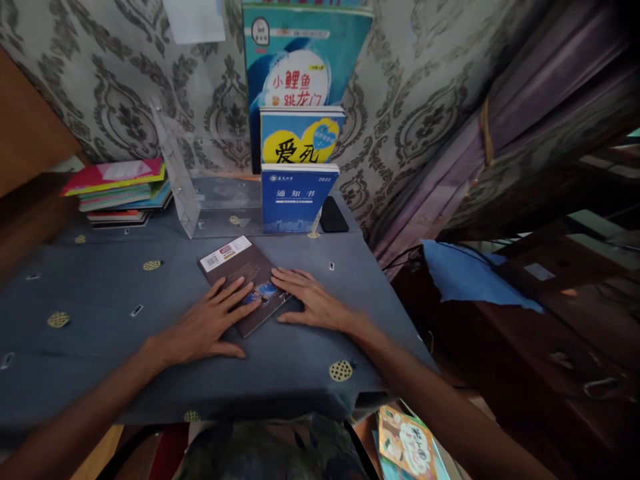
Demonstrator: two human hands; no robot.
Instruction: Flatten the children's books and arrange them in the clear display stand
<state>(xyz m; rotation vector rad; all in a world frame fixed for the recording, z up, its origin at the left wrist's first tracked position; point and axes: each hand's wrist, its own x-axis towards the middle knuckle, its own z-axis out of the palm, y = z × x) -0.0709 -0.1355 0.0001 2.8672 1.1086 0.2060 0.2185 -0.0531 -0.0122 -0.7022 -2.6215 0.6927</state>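
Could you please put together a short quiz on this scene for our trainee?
1. What do the left hand and right hand both touch: (a) the purple curtain, (b) the dark book, or (c) the patterned wall?
2. True or false: the blue booklet marked 2022 stands behind the yellow-and-blue book.
3. Fill the gap: seen from the camera, the coloured pile lies to the ___ of the clear rack.

Key: 1. (b); 2. False, it stands in front; 3. left.
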